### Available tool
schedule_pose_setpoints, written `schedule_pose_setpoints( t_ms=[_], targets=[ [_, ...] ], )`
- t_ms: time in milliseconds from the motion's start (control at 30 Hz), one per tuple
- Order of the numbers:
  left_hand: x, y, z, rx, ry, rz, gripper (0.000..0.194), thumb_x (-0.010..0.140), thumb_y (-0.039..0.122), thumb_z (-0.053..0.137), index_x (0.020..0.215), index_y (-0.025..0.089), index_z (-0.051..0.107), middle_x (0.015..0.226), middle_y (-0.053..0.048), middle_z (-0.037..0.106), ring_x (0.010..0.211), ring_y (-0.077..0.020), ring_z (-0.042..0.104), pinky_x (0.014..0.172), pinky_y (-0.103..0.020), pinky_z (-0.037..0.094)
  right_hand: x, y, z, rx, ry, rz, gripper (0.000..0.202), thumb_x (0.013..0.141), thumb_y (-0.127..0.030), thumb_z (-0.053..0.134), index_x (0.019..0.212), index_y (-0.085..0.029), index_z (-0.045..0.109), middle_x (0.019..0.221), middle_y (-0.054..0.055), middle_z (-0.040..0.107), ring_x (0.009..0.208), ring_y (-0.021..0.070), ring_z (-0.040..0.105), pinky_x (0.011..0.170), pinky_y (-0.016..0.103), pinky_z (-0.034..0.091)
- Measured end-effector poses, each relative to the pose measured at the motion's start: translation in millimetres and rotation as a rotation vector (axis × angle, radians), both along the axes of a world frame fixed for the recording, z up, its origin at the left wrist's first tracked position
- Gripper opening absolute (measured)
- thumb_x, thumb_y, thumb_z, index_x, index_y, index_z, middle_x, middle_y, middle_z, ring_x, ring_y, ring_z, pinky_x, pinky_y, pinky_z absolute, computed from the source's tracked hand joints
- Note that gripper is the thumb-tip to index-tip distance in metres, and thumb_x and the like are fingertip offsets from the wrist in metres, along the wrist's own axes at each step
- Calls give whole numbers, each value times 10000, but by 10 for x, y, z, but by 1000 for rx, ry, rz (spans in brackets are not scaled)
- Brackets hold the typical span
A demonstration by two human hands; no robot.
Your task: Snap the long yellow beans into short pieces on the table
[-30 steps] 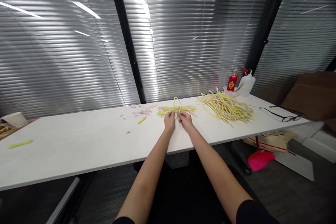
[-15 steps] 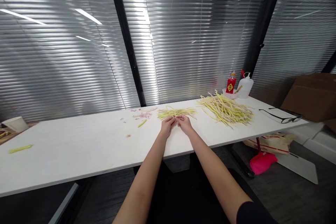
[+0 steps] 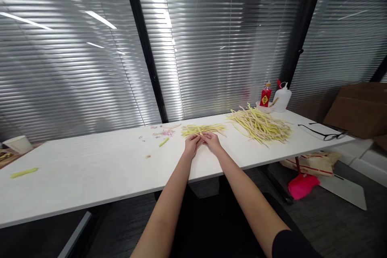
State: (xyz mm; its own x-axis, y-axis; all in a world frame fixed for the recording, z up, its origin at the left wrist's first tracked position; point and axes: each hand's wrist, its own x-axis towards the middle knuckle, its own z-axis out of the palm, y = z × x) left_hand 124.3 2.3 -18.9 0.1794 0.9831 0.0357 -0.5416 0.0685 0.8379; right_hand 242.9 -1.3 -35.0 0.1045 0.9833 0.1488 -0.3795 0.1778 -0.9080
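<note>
My left hand (image 3: 192,145) and my right hand (image 3: 211,142) meet fingertip to fingertip just above the white table. Both are closed in a pinch. A thin yellow strip (image 3: 200,132) rises from between the fingers; the rest of what they hold is hidden. Directly beyond the hands lies a small, loose bundle of long yellow and cream strips (image 3: 216,127). A larger heap of the same soft-looking strips (image 3: 261,125) spreads out to the right. To the left are a short yellow piece (image 3: 163,142) and a scatter of tiny pink and purple bits (image 3: 167,132).
On the white table (image 3: 99,165), another yellow piece (image 3: 24,172) lies far left, near a paper cup (image 3: 18,144). At the right stand a red bottle (image 3: 265,96), a white squeeze bottle (image 3: 282,98) and a shallow bowl (image 3: 262,109). Black-framed glasses (image 3: 329,136) rest near the right end.
A yellow strip now shows upright between my fingertips. Both hands have otherwise barely moved, and the things on the table lie as before.
</note>
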Motion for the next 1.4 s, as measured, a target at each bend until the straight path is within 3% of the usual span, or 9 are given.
schedule_pose_setpoints(
  t_ms=[367, 533, 800, 967, 1400],
  targets=[
    [11, 10, -38, 38, 14, 32, 239, 538, 195, 829, 628, 117, 622, 661, -24, 623, 673, -114, 608, 741, -274, 502, -6, -30, 12, 64, -119, -66, 355, 560, -379, 774, 845, -176, 720, 764, 38, 679, 559, 101, 505, 562, 271, 409],
    [12, 12, -32, 61, 21, 59, 255, 529, 206, 819, 628, 126, 598, 623, 5, 585, 610, -87, 565, 656, -238, 467, -13, -60, 44, 78, -156, -27, 349, 580, -402, 747, 847, -178, 733, 710, 30, 663, 539, 99, 468, 548, 273, 379],
    [-9, 12, -30, 16, 23, 80, 397, 499, 215, 826, 766, 159, 538, 612, 33, 569, 558, -83, 552, 555, -211, 417, -21, -109, 90, 24, -143, -20, 289, 554, -354, 753, 779, -175, 726, 709, 27, 663, 569, 106, 491, 571, 277, 399],
    [-1, 28, -37, 42, 35, 99, 361, 513, 217, 818, 667, 153, 499, 567, 47, 534, 537, -63, 527, 578, -209, 419, -14, -67, 62, 2, -92, -24, 312, 524, -346, 766, 775, -173, 700, 728, 27, 668, 582, 106, 516, 585, 275, 418],
    [4, 40, -37, 14, 4, 123, 366, 547, 185, 801, 736, 162, 489, 607, 49, 550, 564, -62, 547, 599, -200, 427, -28, -77, 64, 25, -151, -11, 291, 536, -340, 742, 771, -179, 682, 698, 13, 651, 530, 90, 479, 536, 261, 379]
  ],
)
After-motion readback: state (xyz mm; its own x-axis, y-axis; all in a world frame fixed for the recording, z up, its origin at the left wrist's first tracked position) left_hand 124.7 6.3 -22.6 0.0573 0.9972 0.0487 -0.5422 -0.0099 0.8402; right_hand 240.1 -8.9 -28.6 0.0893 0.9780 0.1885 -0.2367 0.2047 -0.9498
